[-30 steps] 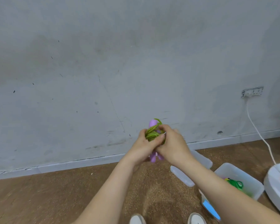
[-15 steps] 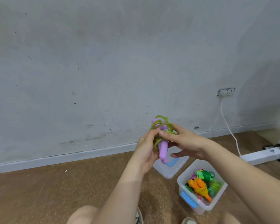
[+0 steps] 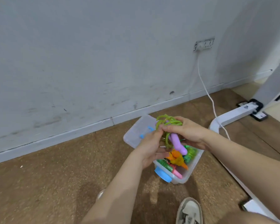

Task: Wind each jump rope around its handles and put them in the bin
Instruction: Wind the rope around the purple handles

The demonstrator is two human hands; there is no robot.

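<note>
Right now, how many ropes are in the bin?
4 visible: orange rope centre, light green rope far right, dark green rope near left, pink rope at the near end. More may lie hidden.

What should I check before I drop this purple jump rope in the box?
1. Green cord wound round the purple handles: ok, coiled in loops.
2. Loose end tucked in: cannot tell.
3. Left hand and right hand both hold the bundle: ok.
4. Bin open, lid lying on the floor behind it: ok.
5. Bundle above the bin: ok.
6. Room left among the wound ropes inside: cannot tell.
</note>
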